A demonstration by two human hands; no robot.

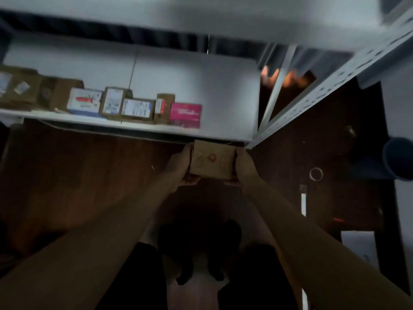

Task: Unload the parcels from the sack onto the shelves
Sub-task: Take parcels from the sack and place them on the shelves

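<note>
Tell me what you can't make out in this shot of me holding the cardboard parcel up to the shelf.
- Head view, cardboard parcel: handwritten marks too dim and blurred to read.
- Left hand and right hand: fingertips hidden behind the parcel.
- Shelf parcels, including the pink box: labels too small and blurred.
- Sack: not visible.
- Leftmost box: cut off by the frame edge.

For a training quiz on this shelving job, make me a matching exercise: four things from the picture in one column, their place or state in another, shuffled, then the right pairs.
Things
1. brown box
2. pink box
3. tape roll
4. blue-and-white box

Places or states
A. on the dark floor to the right
B. held between the left hand and right hand, just below the shelf edge
C. right end of the row on the shelf
D. on the shelf, left of the middle of the row

Pairs: 1-B, 2-C, 3-A, 4-D
</note>
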